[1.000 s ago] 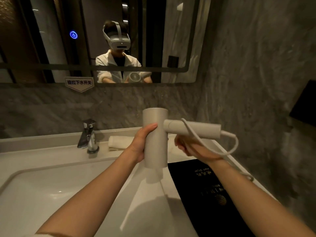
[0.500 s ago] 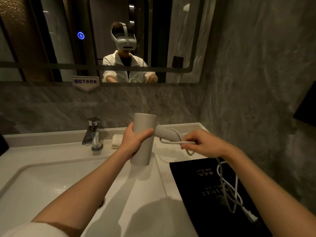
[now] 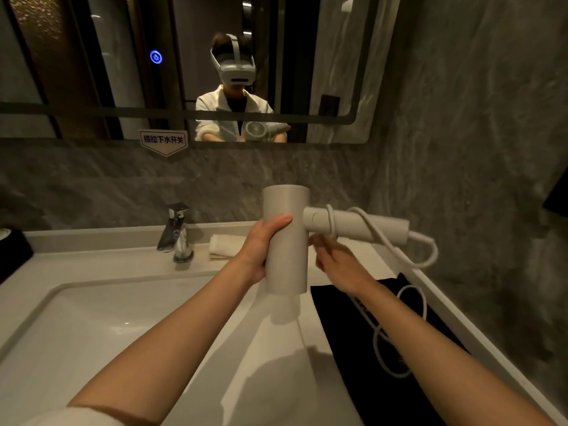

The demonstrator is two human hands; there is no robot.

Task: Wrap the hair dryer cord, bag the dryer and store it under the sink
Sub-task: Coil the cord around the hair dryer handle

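Note:
My left hand grips the upright barrel of the white hair dryer above the counter. The dryer's handle sticks out to the right, level. The white cord leaves the handle's end, loops back and circles the handle once near the barrel. My right hand sits just under the handle with the cord in its fingers. The rest of the cord trails down in loose loops over a black bag that lies flat on the counter at the right.
A white basin fills the lower left, with a chrome tap behind it and a folded white cloth beside the tap. A grey stone wall stands close on the right. A mirror hangs above the counter.
My right hand has dropped from above the handle to beneath it, carrying the cord around the handle. The dryer has risen a little, and less cord lies on the bag.

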